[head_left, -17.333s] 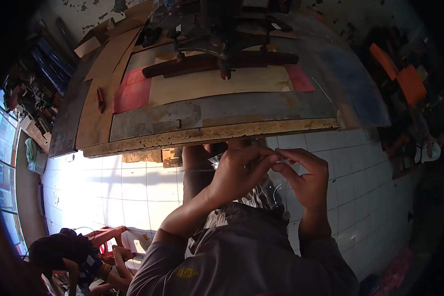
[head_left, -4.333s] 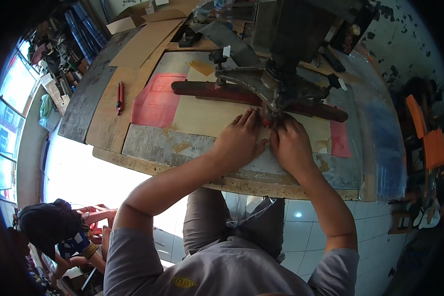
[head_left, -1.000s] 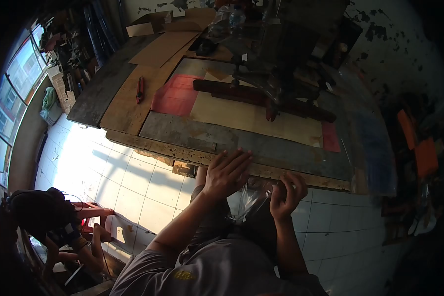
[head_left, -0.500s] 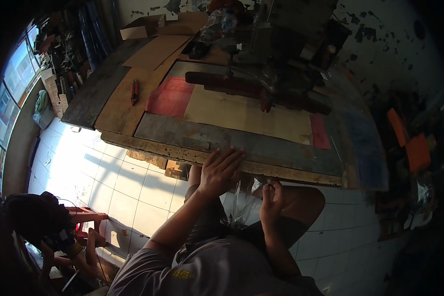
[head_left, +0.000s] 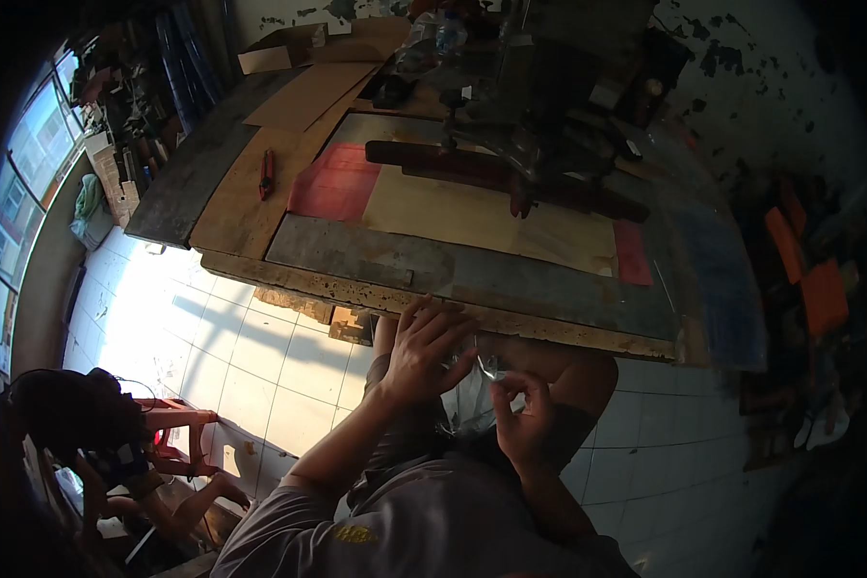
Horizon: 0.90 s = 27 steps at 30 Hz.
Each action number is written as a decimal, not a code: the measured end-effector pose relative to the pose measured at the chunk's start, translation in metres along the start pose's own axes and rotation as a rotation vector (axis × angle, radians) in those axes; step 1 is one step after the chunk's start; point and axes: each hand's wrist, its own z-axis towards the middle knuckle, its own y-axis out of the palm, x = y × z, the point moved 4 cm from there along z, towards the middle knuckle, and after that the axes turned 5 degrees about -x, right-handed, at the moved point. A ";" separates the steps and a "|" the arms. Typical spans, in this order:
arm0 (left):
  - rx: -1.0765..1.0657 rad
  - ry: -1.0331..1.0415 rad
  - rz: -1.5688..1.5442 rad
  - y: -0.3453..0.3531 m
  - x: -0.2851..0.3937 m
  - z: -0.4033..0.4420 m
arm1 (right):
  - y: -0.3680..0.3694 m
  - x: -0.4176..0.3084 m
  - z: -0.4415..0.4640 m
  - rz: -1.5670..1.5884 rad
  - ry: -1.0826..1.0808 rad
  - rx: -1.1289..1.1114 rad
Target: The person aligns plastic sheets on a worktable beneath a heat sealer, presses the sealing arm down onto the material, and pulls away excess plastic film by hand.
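Note:
My left hand point(head_left: 428, 349) rests by the front edge of the worktable point(head_left: 433, 313), its fingers stretched out and its thumb apart from them. To its right my right hand point(head_left: 526, 416) is closed in a pinch on a piece of clear plastic film point(head_left: 491, 372), which looks like part of a bag. More clear plastic point(head_left: 469, 405) hangs over my lap, below and between the hands. On the tabletop, a cream sheet point(head_left: 472, 217) lies with a pink sheet point(head_left: 335, 183) at its left end and another pink piece point(head_left: 632, 252) at its right.
A dark machine with a long bar point(head_left: 501, 178) stands over the sheets. A red cutter point(head_left: 267, 175) lies on the brown board at left, near cardboard point(head_left: 313, 96). Another person point(head_left: 154, 482) sits low at left beside a red stool point(head_left: 178, 419). Orange pieces point(head_left: 824, 297) are at right.
My left hand has slid down slightly from the tabletop to its edge. My right hand has lowered and turned inward, bringing the pinched plastic closer to my left hand.

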 end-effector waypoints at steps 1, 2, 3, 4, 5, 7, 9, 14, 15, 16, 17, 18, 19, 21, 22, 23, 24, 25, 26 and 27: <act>-0.028 0.009 -0.012 -0.009 0.011 0.001 | -0.001 -0.010 -0.001 -0.038 -0.034 -0.082; -0.076 0.058 -0.105 -0.019 0.025 0.006 | -0.003 -0.022 0.000 -0.076 -0.066 -0.166; -0.124 0.104 -0.201 -0.029 0.040 0.015 | -0.004 -0.034 0.002 -0.114 -0.096 -0.251; -0.170 0.150 -0.300 -0.035 0.050 0.021 | -0.002 -0.046 0.005 -0.134 -0.145 -0.276; -0.254 0.213 -0.380 -0.034 0.055 0.021 | -0.001 -0.055 0.007 -0.156 -0.230 -0.293; -0.418 0.339 -0.539 -0.031 0.064 0.018 | -0.001 -0.066 0.007 -0.198 -0.403 -0.327; -0.519 0.355 -0.500 -0.030 0.059 0.019 | -0.001 -0.059 0.000 -0.142 -0.320 -0.383; -0.533 0.381 -0.214 -0.043 0.048 0.025 | -0.011 -0.036 -0.023 -0.066 -0.043 -0.448; -0.549 0.380 -0.172 -0.045 0.044 0.022 | -0.012 -0.033 -0.024 -0.056 -0.060 -0.368; -0.601 0.382 -0.169 -0.050 0.044 0.021 | -0.012 -0.030 -0.024 -0.046 -0.075 -0.289; -0.576 0.375 -0.186 -0.053 0.043 0.018 | -0.010 -0.027 -0.023 -0.036 -0.092 -0.210; -0.551 0.368 -0.201 -0.057 0.042 0.016 | -0.006 -0.027 -0.020 -0.182 -0.152 -0.144; -0.525 0.362 -0.216 -0.061 0.041 0.014 | -0.001 -0.021 -0.022 -0.261 -0.093 -0.157; -0.510 0.322 -0.179 -0.074 0.036 0.016 | 0.007 -0.002 -0.028 -0.333 0.018 -0.214; -0.510 0.285 -0.186 -0.078 0.033 0.016 | 0.011 0.010 -0.032 -0.328 0.075 -0.256; -0.509 0.247 -0.195 -0.081 0.030 0.017 | 0.013 0.029 -0.043 -0.236 0.133 -0.326; -0.440 0.225 -0.246 -0.083 0.029 0.021 | 0.015 0.045 -0.052 -0.145 0.191 -0.395; -0.411 0.177 -0.252 -0.082 0.023 0.021 | 0.016 0.054 -0.055 -0.106 0.182 -0.396; -0.382 0.131 -0.257 -0.080 0.016 0.020 | 0.016 0.061 -0.056 -0.067 0.173 -0.395; -0.354 0.088 -0.261 -0.079 0.011 0.020 | 0.016 0.062 -0.053 -0.029 0.161 -0.391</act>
